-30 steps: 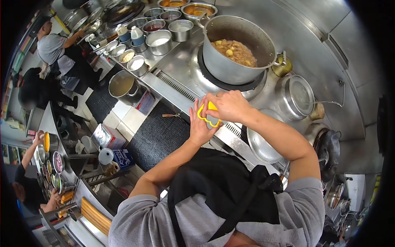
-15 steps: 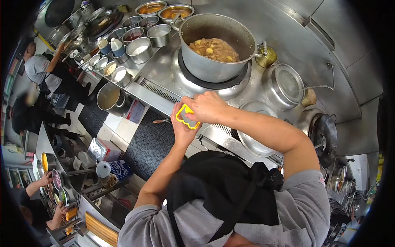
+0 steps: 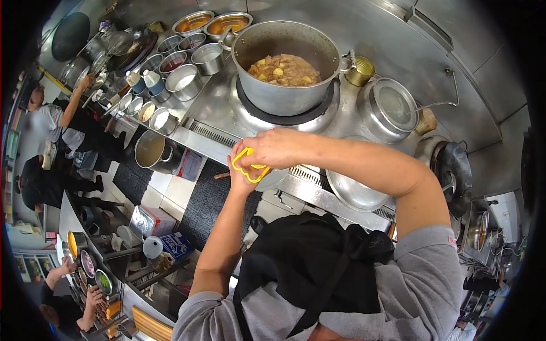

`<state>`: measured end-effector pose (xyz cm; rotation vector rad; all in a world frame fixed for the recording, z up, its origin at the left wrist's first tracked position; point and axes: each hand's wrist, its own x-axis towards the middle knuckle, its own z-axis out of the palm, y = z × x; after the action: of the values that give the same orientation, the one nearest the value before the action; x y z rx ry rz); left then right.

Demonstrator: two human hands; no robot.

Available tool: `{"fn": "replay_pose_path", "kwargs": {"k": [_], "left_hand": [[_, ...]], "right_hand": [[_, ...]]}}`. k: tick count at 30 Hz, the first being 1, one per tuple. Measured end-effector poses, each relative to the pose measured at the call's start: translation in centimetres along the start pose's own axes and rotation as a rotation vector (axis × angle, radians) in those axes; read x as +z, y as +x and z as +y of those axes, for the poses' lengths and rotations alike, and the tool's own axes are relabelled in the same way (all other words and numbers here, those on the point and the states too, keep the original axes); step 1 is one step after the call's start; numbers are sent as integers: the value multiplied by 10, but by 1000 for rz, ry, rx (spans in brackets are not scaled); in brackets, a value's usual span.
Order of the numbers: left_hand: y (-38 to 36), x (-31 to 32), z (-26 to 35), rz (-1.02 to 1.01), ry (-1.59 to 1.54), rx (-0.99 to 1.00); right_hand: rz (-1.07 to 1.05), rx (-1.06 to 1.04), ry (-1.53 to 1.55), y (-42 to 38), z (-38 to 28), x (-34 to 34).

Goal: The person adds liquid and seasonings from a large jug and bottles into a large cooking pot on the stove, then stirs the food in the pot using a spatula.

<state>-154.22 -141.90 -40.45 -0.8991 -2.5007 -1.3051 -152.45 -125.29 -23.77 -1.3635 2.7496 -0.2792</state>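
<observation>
My left hand (image 3: 241, 175) is wrapped round a small container with a bright yellow rim (image 3: 252, 180), held in front of the stove edge. Over its top lies my right hand (image 3: 274, 149), fingers curled down at the opening; what they grip is hidden. A clear, rounded surface (image 3: 275, 179) shows just below the hands. Beyond them, a large metal pot (image 3: 284, 101) stands on the burner with a brown stew (image 3: 284, 70) with yellow chunks inside.
Small metal pots and bowls (image 3: 183, 82) crowd the counter at left. A lidded pot (image 3: 392, 111), a tin can (image 3: 360, 72) and a wide metal lid (image 3: 357, 184) lie to the right. A stockpot (image 3: 152, 150) stands below. Co-workers (image 3: 57, 122) work at far left.
Both hands and the yellow-rimmed container have shifted slightly left in view, and the container is tilted differently. My right hand now covers more of its opening.
</observation>
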Motion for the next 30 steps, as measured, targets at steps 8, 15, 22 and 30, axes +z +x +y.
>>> {"fn": "replay_pose_path", "kwargs": {"k": [8,15,22,30], "left_hand": [[10,-20,33,-90,-18,-58],[15,-14,35,-19,12,84],[4,-3,31,-5,-127,76],[5,-5,28,-58,-35,35]], "right_hand": [[193,5,91,-24,2,-40],[662,674,784,-197,3,29],[1300,1260,1140,-400,-139,162],[1194,1952,254,-569,-182,212]]}}
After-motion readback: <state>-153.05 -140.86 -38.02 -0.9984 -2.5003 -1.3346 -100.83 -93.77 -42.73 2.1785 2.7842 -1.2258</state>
